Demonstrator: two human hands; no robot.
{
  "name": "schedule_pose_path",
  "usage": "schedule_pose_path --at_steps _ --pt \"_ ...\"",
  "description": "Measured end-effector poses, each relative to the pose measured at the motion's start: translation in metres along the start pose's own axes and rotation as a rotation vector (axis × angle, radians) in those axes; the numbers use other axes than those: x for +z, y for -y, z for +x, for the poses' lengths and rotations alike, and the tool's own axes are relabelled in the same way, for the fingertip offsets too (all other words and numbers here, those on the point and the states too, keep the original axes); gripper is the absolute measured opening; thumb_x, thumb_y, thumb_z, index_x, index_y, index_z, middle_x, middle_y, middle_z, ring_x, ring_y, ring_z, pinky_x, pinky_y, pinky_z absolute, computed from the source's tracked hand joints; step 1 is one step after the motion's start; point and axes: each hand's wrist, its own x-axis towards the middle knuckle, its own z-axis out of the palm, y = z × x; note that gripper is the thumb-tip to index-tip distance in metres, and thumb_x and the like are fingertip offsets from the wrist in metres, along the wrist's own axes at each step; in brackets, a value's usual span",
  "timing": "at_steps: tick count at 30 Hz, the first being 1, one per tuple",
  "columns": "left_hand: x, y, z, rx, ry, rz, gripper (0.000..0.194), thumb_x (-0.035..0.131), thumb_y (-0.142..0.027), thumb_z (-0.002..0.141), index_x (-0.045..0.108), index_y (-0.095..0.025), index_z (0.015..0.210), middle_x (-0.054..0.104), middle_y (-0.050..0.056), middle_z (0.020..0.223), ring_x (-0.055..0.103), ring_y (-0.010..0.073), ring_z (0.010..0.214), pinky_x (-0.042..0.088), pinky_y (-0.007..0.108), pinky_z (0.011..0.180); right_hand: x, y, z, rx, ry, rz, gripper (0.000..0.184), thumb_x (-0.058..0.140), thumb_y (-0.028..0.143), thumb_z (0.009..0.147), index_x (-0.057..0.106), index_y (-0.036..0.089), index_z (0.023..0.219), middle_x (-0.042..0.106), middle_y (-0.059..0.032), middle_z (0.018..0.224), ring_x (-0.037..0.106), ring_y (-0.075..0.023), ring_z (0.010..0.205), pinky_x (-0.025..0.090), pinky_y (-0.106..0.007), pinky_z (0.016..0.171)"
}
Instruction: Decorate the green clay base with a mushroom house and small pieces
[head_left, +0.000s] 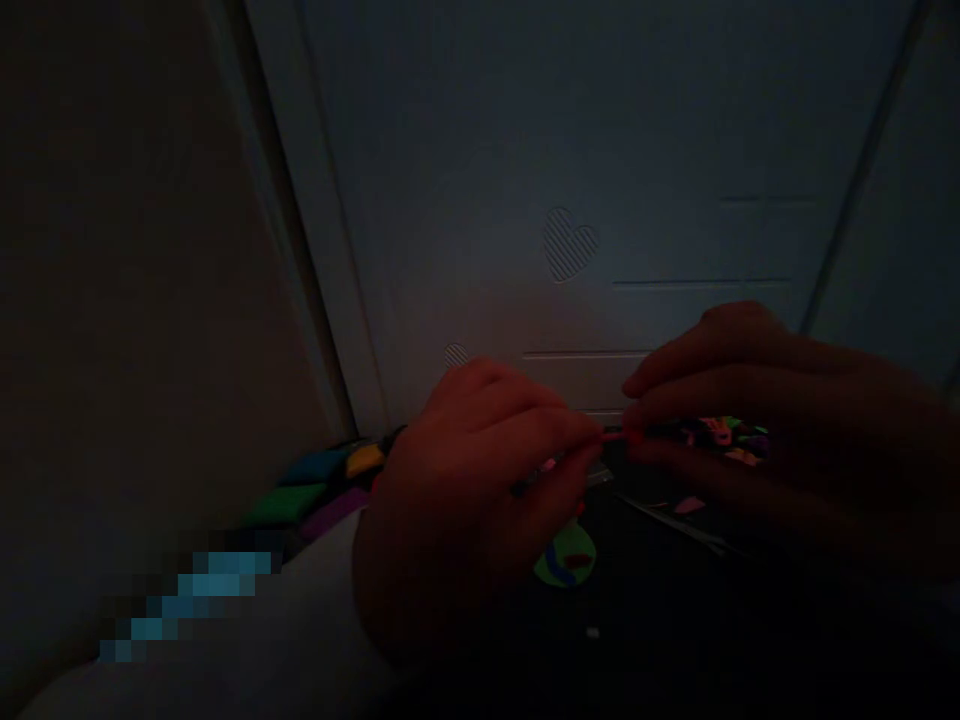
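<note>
The picture is dark. My left hand (487,490) is closed, its thumb and forefinger pinching one end of a small thin red strip (613,437). My right hand (742,430) grips the other end between thumb and fingertips, with its upper finger raised a little apart. What the strip is made of cannot be made out. Below the left fingertips lies a round green disc (564,578) bearing a blue curved piece (556,566) and a dark red piece (577,562); my left hand hides part of it.
Coloured blocks or packs, among them a green one (285,504) and a yellow one (365,460), lie at left. A slim metal tool (671,522) and a pink scrap (690,505) rest under my right hand. A pale panel with a heart relief (568,245) stands behind.
</note>
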Motion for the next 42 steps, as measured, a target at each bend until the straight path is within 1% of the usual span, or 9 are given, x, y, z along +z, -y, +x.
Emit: schedule_pose_path --at_steps 4,10,14,22,26,30,33,38,42 --pt "0.0003 -0.0019 -0.0009 -0.063 0.007 -0.025 0.011 0.066 -0.014 0.071 0.067 -0.017 0.082 0.065 -0.001 0.077 0.059 0.0117 0.074 0.045 0.024 0.068 -0.0006 0.0013 -0.0028 0.045 0.010 0.041 0.021 0.062 0.032 0.077 0.060 0.021 0.095 0.058 0.0012 0.096 0.054 -0.0103 0.091 0.042 -0.027 0.083" --pt "-0.0007 -0.0053 -0.0013 -0.102 0.036 -0.023 0.010 0.064 -0.014 0.072 0.066 -0.017 0.081 0.063 -0.004 0.074 0.058 0.0059 0.066 0.044 0.016 0.061 -0.0004 0.0019 -0.0036 0.171 -0.013 0.164 0.013 0.055 0.030 0.083 0.059 0.024 0.094 0.060 0.0051 0.090 0.057 -0.0057 0.084 0.044 -0.022 0.082" --pt "0.0002 -0.0056 -0.0024 -0.121 0.033 -0.041 0.008 0.064 -0.014 0.073 0.065 -0.017 0.080 0.063 -0.004 0.074 0.058 0.0053 0.066 0.044 0.015 0.061 0.0011 0.0030 -0.0020 0.172 0.013 0.200 0.012 0.056 0.030 0.082 0.060 0.023 0.091 0.061 0.0040 0.089 0.057 -0.0076 0.085 0.044 -0.024 0.082" --pt "-0.0005 -0.0058 -0.0020 -0.130 0.045 -0.030 0.008 0.063 -0.014 0.073 0.066 -0.018 0.080 0.062 -0.004 0.073 0.057 0.0055 0.065 0.043 0.015 0.059 0.0043 0.0048 -0.0006 0.159 0.007 0.115 0.012 0.058 0.029 0.080 0.059 0.022 0.090 0.060 0.0020 0.090 0.056 -0.0114 0.088 0.042 -0.030 0.084" --pt "-0.0009 -0.0057 -0.0014 -0.154 0.056 -0.030 0.006 0.063 -0.015 0.074 0.066 -0.017 0.079 0.062 -0.004 0.073 0.058 0.0055 0.066 0.043 0.015 0.059 0.0027 0.0028 -0.0018 0.185 -0.008 0.140 0.016 0.059 0.031 0.079 0.058 0.024 0.094 0.059 0.0043 0.092 0.056 -0.0086 0.086 0.043 -0.026 0.083" --pt "-0.0010 -0.0051 -0.0024 -0.137 0.051 -0.035 0.008 0.064 -0.015 0.074 0.066 -0.017 0.080 0.062 -0.004 0.073 0.057 0.0043 0.064 0.042 0.014 0.058 0.0021 0.0003 -0.0012 0.144 0.048 0.164 0.023 0.060 0.032 0.079 0.057 0.023 0.100 0.059 0.0041 0.094 0.056 -0.0074 0.086 0.043 -0.023 0.083" --pt "-0.0007 -0.0045 -0.0034 -0.122 0.047 -0.046 0.010 0.064 -0.015 0.073 0.066 -0.018 0.082 0.063 -0.005 0.075 0.057 0.0040 0.066 0.042 0.013 0.059 0.0031 -0.0008 0.0002 0.103 0.087 0.150 0.021 0.059 0.031 0.079 0.058 0.021 0.099 0.060 0.0026 0.093 0.056 -0.0083 0.088 0.042 -0.024 0.086" --pt "0.0007 -0.0040 -0.0031 -0.115 0.070 -0.057 0.010 0.064 -0.016 0.074 0.066 -0.018 0.084 0.062 -0.005 0.076 0.057 0.0029 0.068 0.043 0.011 0.061 0.0034 -0.0030 -0.0004 0.073 0.100 0.100 0.025 0.058 0.033 0.080 0.057 0.022 0.102 0.060 0.0026 0.095 0.054 -0.0083 0.091 0.040 -0.024 0.087" --pt "0.0007 -0.0034 -0.0025 -0.110 0.070 -0.061 0.010 0.064 -0.015 0.074 0.066 -0.019 0.083 0.063 -0.006 0.076 0.058 0.0025 0.069 0.043 0.010 0.064 0.0035 -0.0037 0.0004 0.035 0.121 0.107 0.020 0.058 0.031 0.081 0.057 0.020 0.098 0.061 0.0034 0.087 0.054 -0.0078 0.083 0.039 -0.025 0.083"
